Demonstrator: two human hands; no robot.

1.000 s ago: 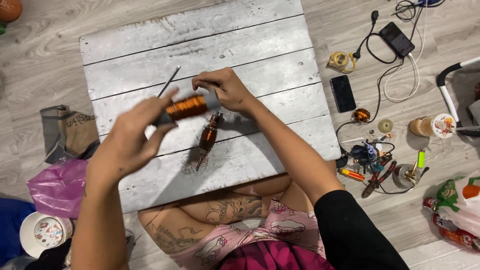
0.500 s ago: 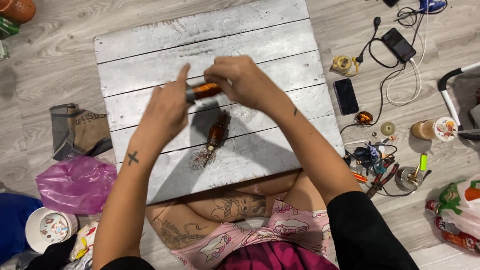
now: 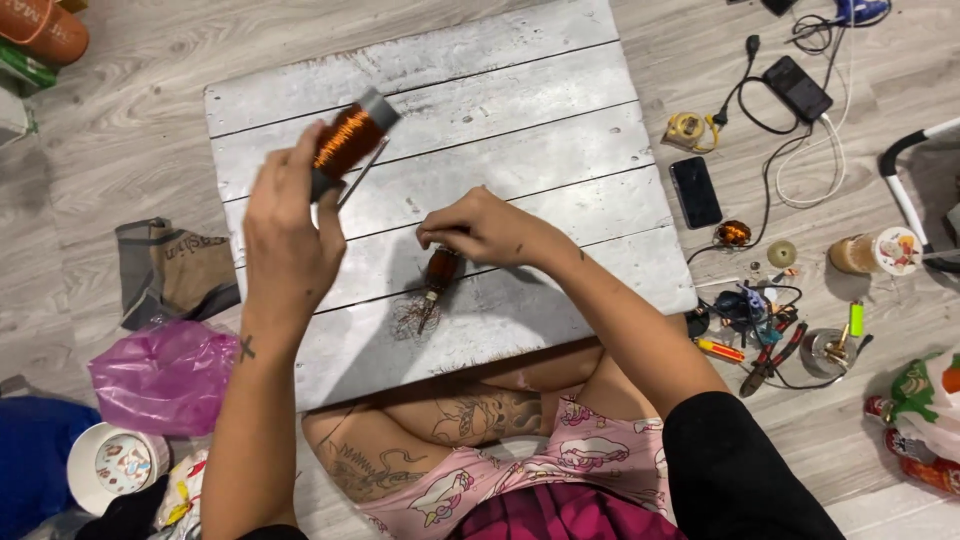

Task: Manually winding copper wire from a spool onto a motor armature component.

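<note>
1. Nearest to us, our right hand (image 3: pixel 480 228) is resting low on the white plank table (image 3: pixel 520 120), its fingers (image 3: pixel 440 236) pinched together over the top end of a small brown wound piece (image 3: pixel 440 270). A tangle of thin wire (image 3: pixel 410 318) is lying just below that piece, on the side of the fingers closest to us.
2. Our left hand (image 3: pixel 285 235) is raised above the table, up and to the left of the right fingers. Its fingers are clenched around the lower end of a copper wire spool (image 3: pixel 345 140), which is sticking out above the fingertips at a tilt.
3. Half a second ago both hands were meeting over the spool at the middle of the table; now they are apart, with the spool lifted away by the left hand alone and the right hand dropped onto the small wound piece. We are reading this as a split of the work: one hand keeping the wire supply, the other steadying the piece.
4. A thin grey rod (image 3: pixel 362 172) is lying on the planks just beyond the left fingers, under the spool.
5. Farther off, right of the right fingers, a dark phone (image 3: pixel 694 191) is lying on the floor, with pliers (image 3: pixel 770 355) and small parts near it.
6. Left of the left hand, a pink plastic bag (image 3: pixel 165 375) is sitting on the floor.
</note>
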